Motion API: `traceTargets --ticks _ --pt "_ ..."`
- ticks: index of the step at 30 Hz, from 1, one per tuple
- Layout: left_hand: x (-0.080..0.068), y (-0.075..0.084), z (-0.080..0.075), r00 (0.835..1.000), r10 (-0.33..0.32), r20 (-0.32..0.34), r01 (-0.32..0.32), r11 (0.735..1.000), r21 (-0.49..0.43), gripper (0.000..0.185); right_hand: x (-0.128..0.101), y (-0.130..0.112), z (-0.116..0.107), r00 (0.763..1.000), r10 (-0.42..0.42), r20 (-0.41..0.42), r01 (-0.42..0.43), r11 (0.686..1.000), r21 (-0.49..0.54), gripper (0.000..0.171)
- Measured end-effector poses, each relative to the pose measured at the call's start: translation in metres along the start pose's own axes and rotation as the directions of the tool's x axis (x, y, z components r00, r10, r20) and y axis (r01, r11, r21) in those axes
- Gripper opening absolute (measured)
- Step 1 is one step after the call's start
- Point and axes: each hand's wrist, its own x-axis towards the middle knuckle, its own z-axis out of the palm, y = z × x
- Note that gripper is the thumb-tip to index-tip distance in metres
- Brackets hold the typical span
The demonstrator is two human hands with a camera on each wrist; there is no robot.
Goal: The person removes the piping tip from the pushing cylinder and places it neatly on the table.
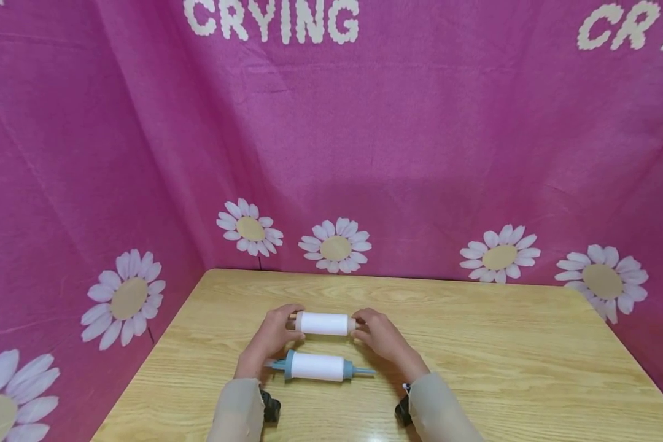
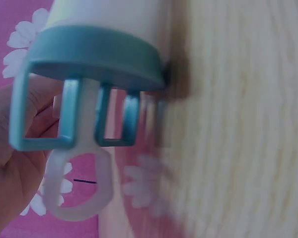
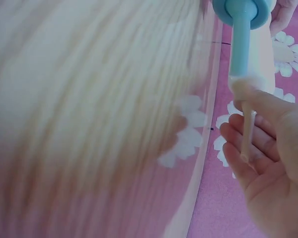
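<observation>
1. A wooden table point(image 1: 475, 344) ran pale and grainy from edge to edge.
2. A pink cloth point(image 1: 420, 123) with daisies hung behind and to both sides.
3. The left hand point(image 1: 271, 337) and right hand point(image 1: 383, 336) each curled round one end of a cream-capped tube point(image 1: 324, 323), holding it level, just above the tabletop.
4. A blue-capped tube point(image 1: 317, 366) lay on the wood, just nearer the person.

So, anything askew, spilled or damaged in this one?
Nothing stands out. Both hands, left hand and right hand, hold the beige-capped white tube by its ends; the blue-capped white tube lies flat on the wooden table.
</observation>
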Motion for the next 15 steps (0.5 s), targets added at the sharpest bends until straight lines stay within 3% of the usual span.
traceTargets --ticks 4,9,15 --pt "-0.001 0.004 -0.004 1.000 0.004 -0.019 -0.004 1.000 -0.001 0.054 -0.003 0.000 -0.002 0.999 -0.008 -0.037 0.010 0.999 0.041 0.028" --pt "-0.002 0.010 -0.008 0.997 0.037 -0.064 -0.033 0.997 0.063 0.055 -0.005 0.003 -0.003 0.997 -0.041 -0.059 0.047 0.994 0.095 0.028" --pt "-0.005 0.013 -0.010 0.993 0.075 -0.091 -0.066 0.993 0.097 0.054 -0.009 0.002 -0.008 0.993 -0.082 -0.082 0.089 0.993 0.081 0.028"
